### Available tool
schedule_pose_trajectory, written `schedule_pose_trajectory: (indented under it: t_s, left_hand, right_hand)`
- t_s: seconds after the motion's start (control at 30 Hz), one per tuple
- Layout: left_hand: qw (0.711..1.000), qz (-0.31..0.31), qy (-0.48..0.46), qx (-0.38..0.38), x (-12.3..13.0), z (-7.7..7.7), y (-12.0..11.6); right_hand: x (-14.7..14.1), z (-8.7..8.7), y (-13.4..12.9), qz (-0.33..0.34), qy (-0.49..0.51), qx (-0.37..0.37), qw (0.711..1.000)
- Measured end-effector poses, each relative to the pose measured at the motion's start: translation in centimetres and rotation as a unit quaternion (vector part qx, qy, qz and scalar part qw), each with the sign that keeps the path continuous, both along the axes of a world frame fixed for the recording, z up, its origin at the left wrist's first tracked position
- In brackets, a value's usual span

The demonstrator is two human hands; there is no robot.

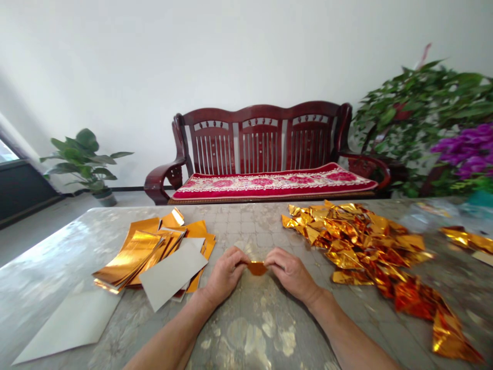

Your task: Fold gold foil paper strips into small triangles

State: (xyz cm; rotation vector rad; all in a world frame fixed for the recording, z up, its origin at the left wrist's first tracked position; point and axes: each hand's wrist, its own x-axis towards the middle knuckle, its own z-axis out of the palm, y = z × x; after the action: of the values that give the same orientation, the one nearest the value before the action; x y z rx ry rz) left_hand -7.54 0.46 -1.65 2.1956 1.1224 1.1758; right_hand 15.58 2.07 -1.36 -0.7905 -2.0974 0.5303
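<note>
A small piece of gold foil paper (257,267) is stretched between my two hands, just above the middle of the table. My left hand (228,272) pinches its left end, fingers closed. At its right end, my right hand (289,271) pinches it in the same way. The fingertips cover both ends of the foil piece. Left of my hands lies a loose stack of flat gold foil sheets (133,254), with a pale sheet (173,275) on top. To the right is a large heap of folded gold foil pieces (358,236), trailing toward the near right.
Another pale sheet (73,321) lies at the table's near left. Clear plastic wrapping (429,215) and more gold foil (466,237) are at the right. Beyond the patterned table (246,221) stands a dark wooden bench (262,141), with potted plants (87,159) and purple flowers (468,149) about.
</note>
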Motion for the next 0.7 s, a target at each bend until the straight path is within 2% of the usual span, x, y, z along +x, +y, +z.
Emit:
schedule_pose_trajectory:
  t_s: [0.4,0.7]
  left_hand:
    - [0.999,0.019,-0.004,-0.026,0.05,0.37,-0.27]
    - [1.0,-0.012,0.012,-0.022,-0.1,0.35,-0.23]
  right_hand:
    - [-0.05,0.32,-0.1,-0.013,0.017,-0.038,0.999]
    - [0.1,0.41,-0.02,0.005,0.02,-0.004,1.0]
